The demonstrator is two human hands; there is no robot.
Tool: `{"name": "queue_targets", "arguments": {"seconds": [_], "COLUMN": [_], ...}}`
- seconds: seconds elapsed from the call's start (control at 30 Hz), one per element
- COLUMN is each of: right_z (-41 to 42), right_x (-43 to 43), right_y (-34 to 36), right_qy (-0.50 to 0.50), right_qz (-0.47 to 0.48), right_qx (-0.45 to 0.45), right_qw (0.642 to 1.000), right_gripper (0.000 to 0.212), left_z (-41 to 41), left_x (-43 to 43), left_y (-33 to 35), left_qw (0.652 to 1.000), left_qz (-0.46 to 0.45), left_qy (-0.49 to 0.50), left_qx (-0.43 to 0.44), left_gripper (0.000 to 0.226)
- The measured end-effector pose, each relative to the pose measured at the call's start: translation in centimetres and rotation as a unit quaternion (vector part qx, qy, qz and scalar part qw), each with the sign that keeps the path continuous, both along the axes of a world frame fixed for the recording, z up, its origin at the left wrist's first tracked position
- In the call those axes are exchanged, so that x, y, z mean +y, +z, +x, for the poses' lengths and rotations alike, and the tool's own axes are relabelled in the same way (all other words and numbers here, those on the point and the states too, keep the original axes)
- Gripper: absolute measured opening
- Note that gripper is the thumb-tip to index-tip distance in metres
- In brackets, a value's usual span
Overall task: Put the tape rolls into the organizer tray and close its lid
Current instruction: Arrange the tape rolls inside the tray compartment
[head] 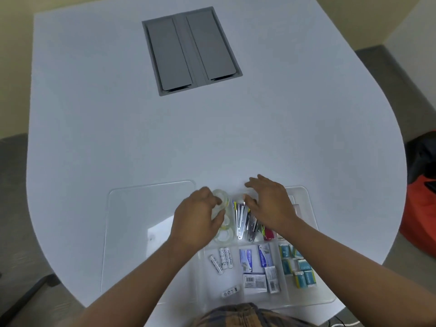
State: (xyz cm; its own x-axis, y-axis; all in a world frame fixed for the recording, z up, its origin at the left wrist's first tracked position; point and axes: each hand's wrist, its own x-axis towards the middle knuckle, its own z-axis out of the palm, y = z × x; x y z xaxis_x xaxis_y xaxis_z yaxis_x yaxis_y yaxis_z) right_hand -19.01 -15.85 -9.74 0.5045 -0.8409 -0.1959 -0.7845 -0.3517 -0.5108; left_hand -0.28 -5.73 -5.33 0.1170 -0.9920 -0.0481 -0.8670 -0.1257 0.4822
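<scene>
**Clear plastic, clear tape: rolls stacked in the tray's far-left cell**

Head view. Transparent plastic makes up nearly everything near the person: an organizer tray (313, 234) with thin moulded dividers sits at the near edge of the smooth white counter (141, 128), and its flat, round-cornered lid (132, 208) lies open to the left of it, hinged along the tray's side.

The left hand (198, 218) is curled around a glossy, ring-shaped tape roll (220, 199), fingers clamped on its rim, over the tray's far-left compartment. More clear tape rolls (224, 230) lie in a row in that same cell, just beneath the hand. The right hand (269, 204) is spread flat, fingers apart and gripping nothing, palm down over the next compartment, where metallic staplers (243, 220) lie side by side.

Nearer cells hold white cylindrical batteries (221, 258), small blue-and-white cardboard boxes (257, 267) and teal packets (297, 265). Farther off, a grey rectangular panel (191, 50) with two matte flaps is set into the counter.
</scene>
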Motion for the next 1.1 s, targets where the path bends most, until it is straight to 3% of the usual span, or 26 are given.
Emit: {"name": "queue_targets", "arguments": {"seconds": [0.13,0.4,0.5,0.63,0.77,0.93,1.1], "right_z": [-1.3,-3.2,-3.3,-3.4,-3.1,-2.0,0.6], "right_x": [2.2,5.0,5.0,4.8,5.0,5.8,7.0], "right_y": [0.9,0.1,0.1,0.4,1.1,2.3,3.4], "right_qy": [0.005,0.068,0.07,0.075,0.07,0.052,0.085], "right_qz": [-0.026,-0.041,-0.037,-0.034,-0.025,-0.018,-0.035], "right_qx": [-0.024,0.065,0.072,0.08,0.068,0.014,-0.029], "right_qw": [0.999,0.995,0.994,0.993,0.995,0.998,0.995], "right_gripper": [0.044,0.063,0.062,0.06,0.058,0.052,0.042], "left_z": [-0.7,-1.1,-0.7,0.1,2.3,4.2,4.4], "left_x": [2.9,4.1,4.4,6.2,9.7,13.7,14.1], "left_y": [-1.1,-2.9,-2.8,-2.5,-4.0,-6.9,-8.9], "left_qw": [0.999,0.989,0.992,0.998,0.979,0.975,0.951], "left_qz": [0.036,0.097,0.078,-0.029,-0.077,0.052,0.194], "left_qy": [-0.008,-0.048,-0.045,0.057,0.186,0.211,0.238], "left_qx": [-0.01,-0.099,-0.086,-0.016,-0.037,-0.04,0.019], "left_gripper": [0.018,0.026,0.025,0.021,0.034,0.073,0.102]}}
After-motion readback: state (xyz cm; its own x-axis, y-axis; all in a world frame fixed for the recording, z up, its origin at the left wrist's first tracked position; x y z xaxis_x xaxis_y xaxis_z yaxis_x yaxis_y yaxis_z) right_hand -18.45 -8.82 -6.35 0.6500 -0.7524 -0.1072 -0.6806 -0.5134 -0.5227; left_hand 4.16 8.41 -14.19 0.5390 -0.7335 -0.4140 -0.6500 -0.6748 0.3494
